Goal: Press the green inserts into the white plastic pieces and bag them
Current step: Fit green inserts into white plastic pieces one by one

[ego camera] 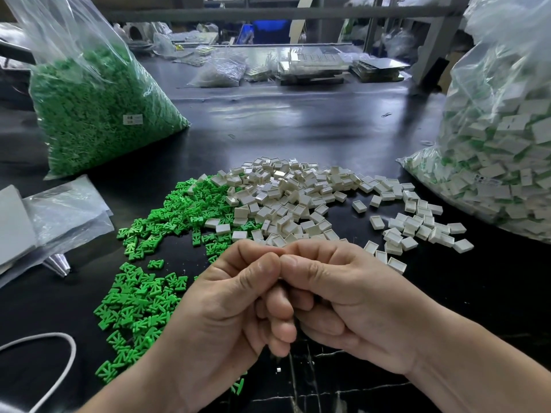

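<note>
1. My left hand point(238, 296) and right hand point(337, 290) meet over the black table point(298, 120), fingers curled, thumb tips touching.
2. I cannot tell whether they grip a part: the fingers hide it.
3. Loose green inserts point(167, 213) lie ahead to the left, with white plastic pieces point(298, 198) touching them on the right.

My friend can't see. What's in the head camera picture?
The left hand and right hand press together, fingers curled, over a dark table; what they hold is hidden. Beyond lie loose green inserts and white pieces, a green-filled bag at left, a mostly white bag at right.
</note>
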A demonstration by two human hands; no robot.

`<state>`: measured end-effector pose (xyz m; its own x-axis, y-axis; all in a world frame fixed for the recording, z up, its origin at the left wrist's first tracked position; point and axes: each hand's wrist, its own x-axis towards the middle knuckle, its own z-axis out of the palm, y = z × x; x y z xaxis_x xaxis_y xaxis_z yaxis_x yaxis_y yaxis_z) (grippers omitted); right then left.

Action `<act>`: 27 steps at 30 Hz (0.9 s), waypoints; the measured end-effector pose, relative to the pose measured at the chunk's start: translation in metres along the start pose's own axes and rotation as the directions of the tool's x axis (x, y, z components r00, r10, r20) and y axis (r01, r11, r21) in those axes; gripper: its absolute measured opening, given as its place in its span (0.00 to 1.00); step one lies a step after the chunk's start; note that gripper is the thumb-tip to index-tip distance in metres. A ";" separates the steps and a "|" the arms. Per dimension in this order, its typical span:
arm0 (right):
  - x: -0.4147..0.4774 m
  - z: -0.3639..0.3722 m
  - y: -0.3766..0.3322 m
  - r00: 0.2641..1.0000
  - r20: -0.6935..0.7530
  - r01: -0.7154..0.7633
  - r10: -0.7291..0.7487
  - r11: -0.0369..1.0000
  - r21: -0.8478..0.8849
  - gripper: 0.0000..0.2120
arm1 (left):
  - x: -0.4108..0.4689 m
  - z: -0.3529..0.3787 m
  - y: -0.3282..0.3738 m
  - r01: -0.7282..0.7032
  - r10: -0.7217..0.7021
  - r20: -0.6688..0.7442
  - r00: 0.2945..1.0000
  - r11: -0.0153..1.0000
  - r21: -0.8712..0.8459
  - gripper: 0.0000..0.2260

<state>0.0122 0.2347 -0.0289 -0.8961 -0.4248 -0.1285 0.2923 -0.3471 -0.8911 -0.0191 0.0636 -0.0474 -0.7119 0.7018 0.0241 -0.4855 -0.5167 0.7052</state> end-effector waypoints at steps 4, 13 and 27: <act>0.001 0.000 0.002 1.000 0.005 0.011 -0.011 1.000 -0.002 0.09 | 0.000 0.002 -0.001 -0.022 0.022 -0.028 0.999 1.000 0.001 0.07; 0.004 -0.005 0.002 0.999 0.010 0.044 -0.044 0.999 -0.028 0.13 | -0.004 0.007 0.008 -0.192 0.288 -0.086 0.954 0.805 0.561 0.08; 0.004 -0.004 0.000 1.000 -0.027 -0.008 0.007 0.998 -0.055 0.09 | -0.014 0.010 0.010 -0.168 0.462 -0.010 0.887 0.344 0.924 0.05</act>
<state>0.0069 0.2364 -0.0313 -0.9029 -0.4042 -0.1461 0.2806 -0.2968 -0.9128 -0.0086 0.0534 -0.0339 -0.8609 0.3786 0.3398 0.4217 0.1575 0.8929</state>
